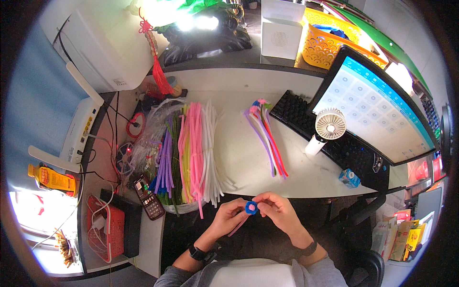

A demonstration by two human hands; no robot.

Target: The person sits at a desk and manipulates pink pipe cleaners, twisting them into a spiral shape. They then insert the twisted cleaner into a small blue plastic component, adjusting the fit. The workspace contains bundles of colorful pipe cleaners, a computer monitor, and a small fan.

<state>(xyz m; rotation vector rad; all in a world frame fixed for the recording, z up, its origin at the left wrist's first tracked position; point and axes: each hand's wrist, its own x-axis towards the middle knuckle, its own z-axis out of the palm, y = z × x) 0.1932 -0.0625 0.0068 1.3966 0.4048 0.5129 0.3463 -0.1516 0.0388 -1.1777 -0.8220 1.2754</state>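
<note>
My left hand (pixel 229 217) holds a small flower of blue pipe cleaner with a pink centre (pixel 251 207). A pinkish stem (pixel 237 228) slants down from beneath that hand. My right hand (pixel 278 211) has its fingertips at the flower's right edge; whether they pinch part of it is hard to see. Beyond the hands, finished pipe-cleaner flowers with purple, white and red stems (pixel 267 138) lie on the white desk. Bundles of pink (pixel 195 150), white (pixel 211 154), yellow, dark green and purple pipe cleaners (pixel 165 161) lie to the left on clear plastic wrapping.
A calculator (pixel 150 199) lies left of the bundles. At the right are a black keyboard (pixel 297 114), a monitor (pixel 373 107), a small white fan (pixel 330 125) and a blue drink carton (pixel 349 178). A red basket (pixel 105 229) stands at lower left, near a white router (pixel 80 129).
</note>
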